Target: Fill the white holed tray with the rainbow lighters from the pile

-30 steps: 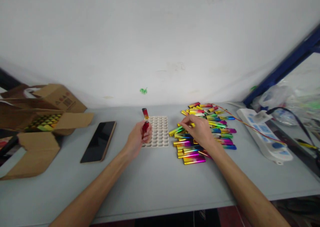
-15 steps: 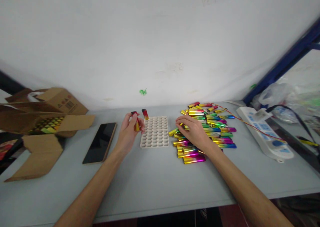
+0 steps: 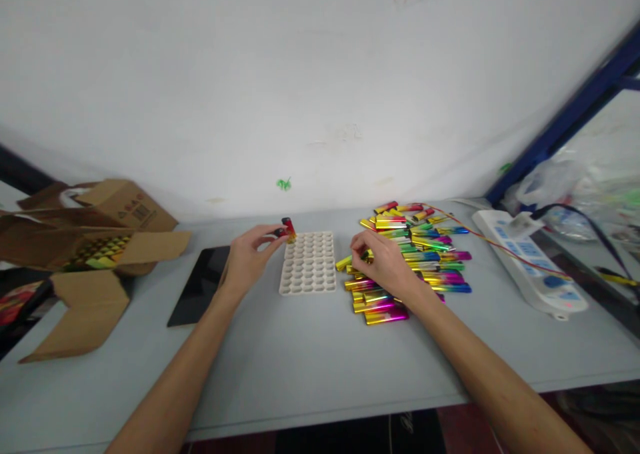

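Observation:
My left hand [image 3: 253, 257] is closed in a pinch at the left back edge of a white tray [image 3: 309, 293] with rows of oval holes. A dark-ended lighter [image 3: 279, 233] shows between its fingertips, mostly hidden by them. Beside the fingertips, a red and gold lighter [image 3: 289, 229] with a black top stands, slightly tilted, at the tray's back left corner. My right hand [image 3: 383, 261] rests with curled fingers over the left side of a pile of shiny, many-coloured lighters [image 3: 430, 257]. A gold surface shows under its fingers; whether they grip it is hidden.
A black phone [image 3: 193, 301] lies left of the tray, partly behind my left hand. Further left stands an open cardboard box [image 3: 160, 244] holding several yellow lighters. A white power strip [image 3: 530, 261] sits right of the pile, crossed by a thin red-yellow wire [image 3: 493, 243].
My left hand has turned and reached toward the tray's back left corner, bringing the lighter it holds beside the standing one. My right hand's fingers have curled in more over the pile.

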The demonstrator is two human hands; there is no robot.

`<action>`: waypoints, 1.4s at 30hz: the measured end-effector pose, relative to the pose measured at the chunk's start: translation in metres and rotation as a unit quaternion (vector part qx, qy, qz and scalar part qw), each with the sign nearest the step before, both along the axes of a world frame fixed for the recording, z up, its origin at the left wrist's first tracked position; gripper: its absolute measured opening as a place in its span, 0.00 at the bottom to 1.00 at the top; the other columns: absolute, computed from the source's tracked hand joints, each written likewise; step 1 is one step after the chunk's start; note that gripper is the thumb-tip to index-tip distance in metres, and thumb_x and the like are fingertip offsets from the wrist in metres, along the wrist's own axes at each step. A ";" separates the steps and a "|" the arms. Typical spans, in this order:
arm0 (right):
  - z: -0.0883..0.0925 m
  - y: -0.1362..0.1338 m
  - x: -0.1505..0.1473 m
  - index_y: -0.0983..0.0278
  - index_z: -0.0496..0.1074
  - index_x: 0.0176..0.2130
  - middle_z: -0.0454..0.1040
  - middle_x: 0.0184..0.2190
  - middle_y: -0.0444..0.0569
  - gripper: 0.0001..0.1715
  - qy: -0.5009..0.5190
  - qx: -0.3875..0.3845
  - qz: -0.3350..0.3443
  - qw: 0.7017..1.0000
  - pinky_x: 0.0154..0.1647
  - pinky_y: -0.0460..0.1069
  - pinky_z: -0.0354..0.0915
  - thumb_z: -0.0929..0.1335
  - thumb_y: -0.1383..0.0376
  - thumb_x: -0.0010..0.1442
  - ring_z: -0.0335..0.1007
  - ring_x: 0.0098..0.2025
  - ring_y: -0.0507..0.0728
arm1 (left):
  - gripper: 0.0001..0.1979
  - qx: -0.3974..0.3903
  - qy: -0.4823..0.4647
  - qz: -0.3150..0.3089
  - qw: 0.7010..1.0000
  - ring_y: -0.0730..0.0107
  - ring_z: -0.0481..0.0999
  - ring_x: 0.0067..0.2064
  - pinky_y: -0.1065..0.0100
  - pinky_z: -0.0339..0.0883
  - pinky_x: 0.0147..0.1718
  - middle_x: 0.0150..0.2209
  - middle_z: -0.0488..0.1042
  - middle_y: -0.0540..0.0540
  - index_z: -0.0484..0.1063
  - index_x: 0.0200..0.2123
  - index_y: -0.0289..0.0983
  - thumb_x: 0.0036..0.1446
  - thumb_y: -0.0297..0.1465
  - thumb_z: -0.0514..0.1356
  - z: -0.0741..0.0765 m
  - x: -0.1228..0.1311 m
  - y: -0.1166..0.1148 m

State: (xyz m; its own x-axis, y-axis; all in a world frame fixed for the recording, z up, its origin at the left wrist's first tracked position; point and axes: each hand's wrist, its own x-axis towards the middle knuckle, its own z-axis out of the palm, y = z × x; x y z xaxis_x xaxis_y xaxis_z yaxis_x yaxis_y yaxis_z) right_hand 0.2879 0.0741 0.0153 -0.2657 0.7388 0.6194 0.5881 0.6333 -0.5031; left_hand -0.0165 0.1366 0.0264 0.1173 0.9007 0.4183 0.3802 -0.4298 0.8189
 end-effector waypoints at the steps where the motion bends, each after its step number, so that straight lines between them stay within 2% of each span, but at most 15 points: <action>1: -0.001 0.000 0.000 0.59 0.67 0.36 0.77 0.36 0.47 0.09 0.004 -0.011 -0.002 1.000 0.38 0.52 0.72 0.68 0.74 0.63 0.75 0.34 0.56 | 0.22 -0.003 0.007 0.002 1.000 0.60 0.82 0.42 0.57 0.79 0.49 0.46 0.84 0.41 0.84 0.46 0.38 0.54 0.47 0.72 0.001 0.000 -0.001; 5: -0.001 0.001 0.003 0.59 0.67 0.34 0.78 0.32 0.45 0.11 0.012 -0.055 -0.025 0.998 0.34 0.52 0.70 0.71 0.68 0.67 0.75 0.31 0.56 | 0.23 -0.007 0.039 0.004 0.999 0.60 0.83 0.41 0.56 0.78 0.52 0.47 0.84 0.40 0.84 0.47 0.39 0.55 0.49 0.71 0.006 0.000 -0.004; 9: 0.000 0.002 0.004 0.59 0.69 0.35 0.76 0.32 0.45 0.10 -0.011 -0.020 -0.034 0.999 0.40 0.54 0.72 0.72 0.65 0.68 0.74 0.34 0.57 | 0.21 0.002 0.083 -0.020 0.996 0.60 0.82 0.40 0.55 0.78 0.51 0.48 0.82 0.40 0.84 0.48 0.41 0.58 0.48 0.69 0.012 0.000 0.000; 13: 0.005 0.001 0.004 0.59 0.70 0.39 0.76 0.37 0.48 0.07 -0.028 -0.003 -0.031 0.999 0.42 0.54 0.72 0.70 0.62 0.71 0.74 0.38 0.58 | 0.19 0.032 0.112 -0.032 0.993 0.59 0.82 0.41 0.55 0.78 0.52 0.46 0.80 0.41 0.83 0.49 0.41 0.61 0.46 0.67 0.016 0.004 0.004; 17: 0.009 -0.001 0.009 0.59 0.70 0.42 0.74 0.40 0.48 0.03 -0.010 -0.005 -0.050 0.999 0.40 0.52 0.73 0.69 0.62 0.71 0.74 0.36 0.56 | 0.18 0.063 0.141 -0.032 0.987 0.61 0.81 0.41 0.55 0.76 0.53 0.46 0.79 0.42 0.80 0.53 0.42 0.63 0.42 0.65 0.014 0.007 0.006; 21: 0.014 0.001 0.019 0.60 0.71 0.43 0.74 0.41 0.49 0.03 0.005 0.025 -0.089 0.996 0.39 0.52 0.72 0.69 0.63 0.71 0.73 0.34 0.55 | 0.17 0.086 0.208 -0.044 0.973 0.60 0.78 0.42 0.54 0.74 0.53 0.46 0.76 0.43 0.79 0.55 0.43 0.66 0.38 0.62 0.009 0.002 0.008; 23: 0.019 0.003 0.028 0.60 0.72 0.43 0.75 0.42 0.51 0.04 0.008 0.045 -0.114 0.992 0.40 0.53 0.73 0.68 0.63 0.72 0.73 0.35 0.56 | 0.18 0.109 0.230 -0.026 0.967 0.59 0.77 0.43 0.54 0.74 0.53 0.48 0.74 0.42 0.78 0.58 0.45 0.67 0.38 0.62 0.009 0.000 0.006; 26: 0.027 0.006 0.046 0.60 0.74 0.43 0.77 0.42 0.53 0.05 0.024 0.083 -0.164 0.983 0.48 0.56 0.74 0.67 0.64 0.72 0.76 0.41 0.60 | 0.22 0.167 0.240 0.039 0.956 0.57 0.75 0.47 0.54 0.72 0.53 0.51 0.70 0.40 0.76 0.62 0.46 0.66 0.39 0.64 0.017 0.005 -0.002; 28: 0.031 0.007 0.060 0.60 0.76 0.42 0.79 0.43 0.54 0.05 0.037 0.105 -0.196 0.974 0.52 0.59 0.74 0.68 0.65 0.70 0.77 0.45 0.62 | 0.21 0.192 0.230 0.068 0.952 0.57 0.74 0.47 0.55 0.72 0.53 0.50 0.70 0.40 0.76 0.61 0.45 0.67 0.39 0.63 0.026 0.018 -0.009; 29: 0.032 0.008 0.067 0.60 0.76 0.41 0.80 0.44 0.55 0.06 0.043 0.110 -0.209 0.971 0.52 0.59 0.75 0.68 0.66 0.70 0.78 0.46 0.62 | 0.19 0.195 0.223 0.063 0.953 0.57 0.74 0.46 0.55 0.71 0.52 0.49 0.71 0.40 0.76 0.59 0.43 0.67 0.38 0.62 0.030 0.027 -0.011; 30: 0.032 0.008 0.073 0.61 0.77 0.41 0.80 0.43 0.55 0.06 0.045 0.112 -0.218 0.968 0.51 0.59 0.75 0.68 0.66 0.69 0.78 0.45 0.62 | 0.17 0.191 0.218 0.041 0.956 0.58 0.74 0.45 0.56 0.71 0.52 0.47 0.72 0.40 0.78 0.57 0.42 0.68 0.37 0.60 0.033 0.038 -0.011; 32: 0.030 0.009 0.083 0.61 0.77 0.40 0.81 0.43 0.54 0.07 0.047 0.107 -0.228 0.967 0.48 0.57 0.76 0.68 0.67 0.68 0.79 0.41 0.61 | 0.13 0.170 0.230 -0.049 0.957 0.57 0.75 0.45 0.55 0.70 0.54 0.42 0.75 0.42 0.80 0.50 0.41 0.68 0.36 0.60 0.032 0.065 -0.006; 35: 0.024 0.012 0.092 0.61 0.78 0.39 0.82 0.41 0.53 0.07 0.037 0.096 -0.231 0.967 0.45 0.57 0.77 0.68 0.67 0.67 0.78 0.39 0.60 | 0.12 0.117 0.251 -0.155 0.948 0.55 0.77 0.48 0.53 0.70 0.56 0.42 0.78 0.41 0.81 0.48 0.40 0.68 0.33 0.58 0.017 0.109 0.015; 39: 0.016 0.018 0.096 0.60 0.78 0.38 0.83 0.39 0.52 0.07 0.011 0.095 -0.228 0.969 0.46 0.57 0.77 0.68 0.68 0.66 0.79 0.40 0.61 | 0.14 0.100 0.284 -0.219 0.928 0.48 0.75 0.56 0.48 0.66 0.61 0.52 0.79 0.34 0.80 0.50 0.36 0.65 0.30 0.59 -0.005 0.156 0.045; 42: 0.014 0.020 0.096 0.60 0.76 0.37 0.82 0.38 0.52 0.07 0.001 0.106 -0.231 0.967 0.47 0.57 0.76 0.67 0.69 0.65 0.79 0.39 0.61 | 0.14 0.096 0.283 -0.260 0.918 0.51 0.77 0.55 0.52 0.67 0.60 0.53 0.81 0.37 0.80 0.51 0.38 0.63 0.29 0.61 -0.013 0.175 0.055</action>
State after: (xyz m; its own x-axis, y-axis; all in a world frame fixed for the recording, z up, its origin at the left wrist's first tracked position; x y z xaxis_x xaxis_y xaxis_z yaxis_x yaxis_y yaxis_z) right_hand 0.3836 0.0938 0.0298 0.0642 0.6341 0.7706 0.8323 0.3920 -0.3919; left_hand 0.1590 0.1912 0.0138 0.7583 0.5769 0.3037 0.4231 -0.7898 0.4440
